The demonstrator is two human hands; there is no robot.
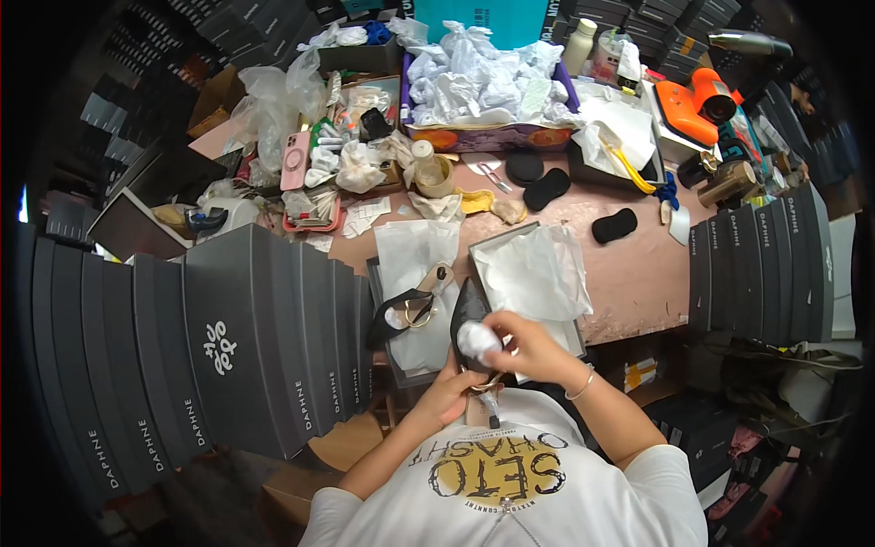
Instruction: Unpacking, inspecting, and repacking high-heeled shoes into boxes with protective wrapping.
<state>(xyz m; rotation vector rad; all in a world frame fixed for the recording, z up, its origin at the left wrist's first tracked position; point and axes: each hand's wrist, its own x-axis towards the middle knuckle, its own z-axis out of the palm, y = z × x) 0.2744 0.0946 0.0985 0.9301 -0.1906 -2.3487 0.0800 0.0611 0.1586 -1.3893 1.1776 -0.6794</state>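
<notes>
By the surface's (pixel 643 283) near edge, the black shoe (pixel 469 305) sits in your clasped left grip (pixel 450 392); your right grip (pixel 531 349) pinches white wadding (pixel 476 341).

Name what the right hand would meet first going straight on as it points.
Probably the dark pointed shoe in the left hand: the right hand, holding a white wad, points toward it, though depth is unclear.
</notes>
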